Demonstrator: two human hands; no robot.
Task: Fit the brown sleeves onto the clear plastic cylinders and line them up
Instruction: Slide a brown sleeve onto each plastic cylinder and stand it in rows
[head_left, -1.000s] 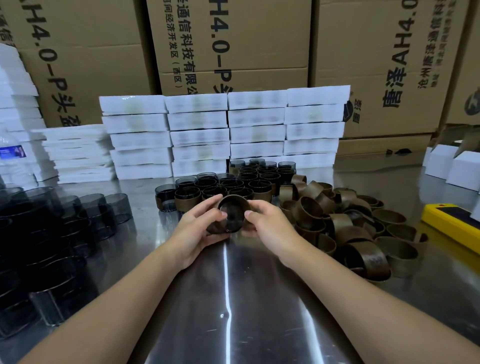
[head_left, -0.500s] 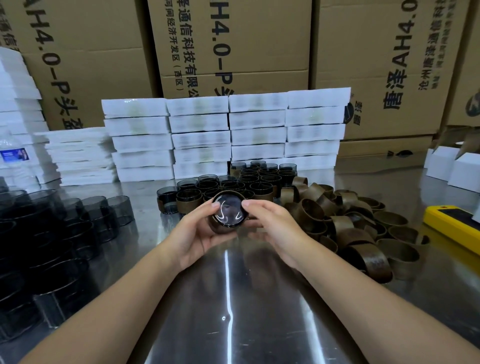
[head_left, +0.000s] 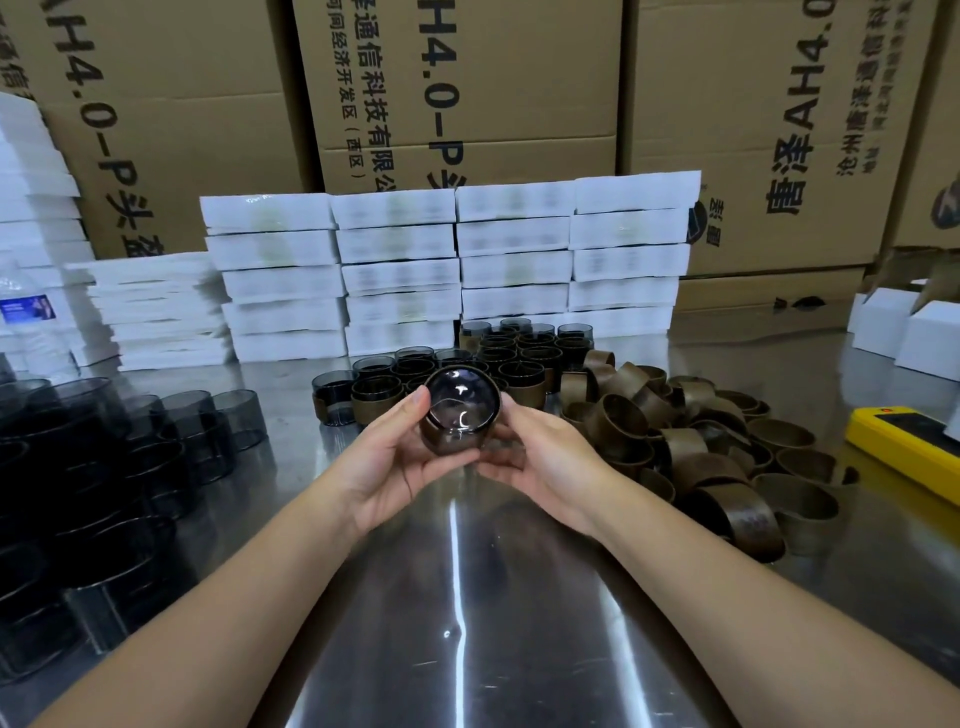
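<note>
A clear plastic cylinder (head_left: 460, 406) with a brown sleeve around it is held above the steel table, its glossy flat end turned toward me. My left hand (head_left: 395, 457) grips its left side with the thumb on the rim. My right hand (head_left: 540, 457) cups it from the right and below. Behind the hands stand rows of sleeved cylinders (head_left: 498, 364). A heap of loose brown sleeves (head_left: 696, 441) lies to the right. Bare clear cylinders (head_left: 104, 457) crowd the left side.
Stacks of white boxes (head_left: 447, 270) form a wall at the back of the steel table (head_left: 467, 597), with cardboard cartons (head_left: 467, 88) behind. A yellow device (head_left: 904, 441) lies at the right edge. A water bottle (head_left: 28, 322) stands far left.
Both hands lifted the cylinder off the table and tipped it, so its flat end now faces me instead of its open mouth.
</note>
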